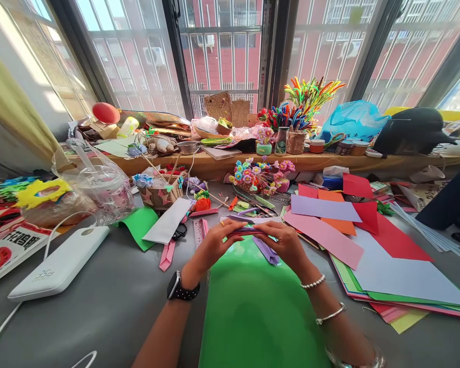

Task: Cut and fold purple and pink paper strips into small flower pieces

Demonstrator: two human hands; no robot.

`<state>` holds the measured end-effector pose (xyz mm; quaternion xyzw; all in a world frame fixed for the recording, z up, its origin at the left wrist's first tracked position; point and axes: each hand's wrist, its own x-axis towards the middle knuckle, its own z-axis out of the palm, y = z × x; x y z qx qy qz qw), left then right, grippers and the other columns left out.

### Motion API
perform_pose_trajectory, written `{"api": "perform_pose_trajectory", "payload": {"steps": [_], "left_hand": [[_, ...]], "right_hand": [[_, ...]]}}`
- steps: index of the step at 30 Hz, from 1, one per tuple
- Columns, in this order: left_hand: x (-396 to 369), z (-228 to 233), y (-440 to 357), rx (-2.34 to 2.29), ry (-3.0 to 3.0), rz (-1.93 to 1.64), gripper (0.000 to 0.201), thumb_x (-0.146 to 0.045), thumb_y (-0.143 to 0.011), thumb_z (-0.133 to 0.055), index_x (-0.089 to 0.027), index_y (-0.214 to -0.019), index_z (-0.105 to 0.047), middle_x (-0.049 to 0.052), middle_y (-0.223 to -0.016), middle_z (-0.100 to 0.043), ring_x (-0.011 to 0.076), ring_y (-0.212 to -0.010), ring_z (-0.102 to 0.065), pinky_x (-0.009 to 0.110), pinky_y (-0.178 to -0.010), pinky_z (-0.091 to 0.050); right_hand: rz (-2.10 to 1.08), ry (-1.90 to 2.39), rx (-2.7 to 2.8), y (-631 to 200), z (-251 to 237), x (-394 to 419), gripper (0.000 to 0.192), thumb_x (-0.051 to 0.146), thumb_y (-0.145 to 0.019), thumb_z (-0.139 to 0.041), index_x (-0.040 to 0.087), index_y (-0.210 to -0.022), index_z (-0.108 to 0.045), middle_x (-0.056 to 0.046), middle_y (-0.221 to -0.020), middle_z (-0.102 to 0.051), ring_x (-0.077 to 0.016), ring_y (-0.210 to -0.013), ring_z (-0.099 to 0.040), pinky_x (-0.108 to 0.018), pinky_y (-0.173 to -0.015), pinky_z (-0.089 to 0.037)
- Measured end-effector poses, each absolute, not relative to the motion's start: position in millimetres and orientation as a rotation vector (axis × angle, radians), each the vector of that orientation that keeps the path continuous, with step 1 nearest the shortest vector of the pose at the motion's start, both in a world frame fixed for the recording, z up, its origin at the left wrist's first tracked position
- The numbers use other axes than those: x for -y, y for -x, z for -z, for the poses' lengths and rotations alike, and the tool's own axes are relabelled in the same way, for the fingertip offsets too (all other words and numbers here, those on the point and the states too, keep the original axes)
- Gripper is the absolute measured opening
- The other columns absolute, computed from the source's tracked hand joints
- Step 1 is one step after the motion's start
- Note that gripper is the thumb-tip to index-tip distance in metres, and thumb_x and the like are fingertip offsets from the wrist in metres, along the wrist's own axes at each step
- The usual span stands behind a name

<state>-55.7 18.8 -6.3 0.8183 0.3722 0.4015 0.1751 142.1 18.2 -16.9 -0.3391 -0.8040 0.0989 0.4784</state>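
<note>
My left hand [219, 239] and my right hand [282, 240] are both closed on a thin stack of folded paper [252, 230], purple with darker and pinkish edges. Fingers pinch it from its two ends, and the exact number of layers cannot be made out. Below it lies a glossy green board [253, 306]. A folded purple paper piece [267, 250] rests on that board, just under my right fingers. Behind my hands are paper scraps, and left of my left hand a pink ruler [200, 232] and a folded pink strip [167, 255].
Coloured paper sheets [402, 276] are piled at right. At left stand a white power bank [61, 263] with a cable, a plastic-wrapped cup [103, 189] and black-handled scissors [180, 231]. Pipe-cleaner flowers [249, 176] and a craft basket [161, 194] sit behind, below a cluttered windowsill [145, 164].
</note>
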Motion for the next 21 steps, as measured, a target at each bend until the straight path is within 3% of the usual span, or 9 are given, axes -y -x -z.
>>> {"api": "perform_pose_trajectory", "payload": {"steps": [8, 15, 21], "left_hand": [[-17, 5, 58, -1.047, -2.236, -1.22, 0.023, -0.022, -0.072, -0.06, -0.019, -0.094, -0.066, 0.006, -0.088, -0.068, 0.018, -0.083, -0.061, 0.028, -0.076, -0.049], [-12, -4, 64, -0.938, -1.819, -1.173, 0.036, -0.022, -0.068, -0.064, -0.021, -0.104, -0.061, 0.006, -0.107, -0.063, 0.02, -0.092, -0.06, 0.029, -0.076, -0.052], [-9, -10, 68, -0.931, -1.746, -1.229, 0.029, -0.02, -0.067, -0.065, -0.018, -0.096, -0.065, 0.006, -0.1, -0.064, 0.0183, -0.084, -0.063, 0.028, -0.075, -0.053]], "right_hand": [[-0.269, 0.801, 1.956, -142, 17, -17, 0.022, 0.028, -0.08, -0.053, 0.02, -0.095, -0.066, -0.007, -0.085, -0.068, -0.0171, -0.076, -0.063, -0.028, -0.07, -0.052], [-0.38, 0.825, 1.881, -147, 9, -15, 0.021, 0.026, -0.078, -0.056, 0.025, -0.097, -0.066, -0.005, -0.087, -0.068, -0.0183, -0.079, -0.063, -0.03, -0.072, -0.051], [-0.395, 0.826, 1.862, -149, 5, -14, 0.022, 0.024, -0.077, -0.057, 0.024, -0.097, -0.065, -0.005, -0.089, -0.068, -0.0183, -0.079, -0.063, -0.03, -0.073, -0.05]]}}
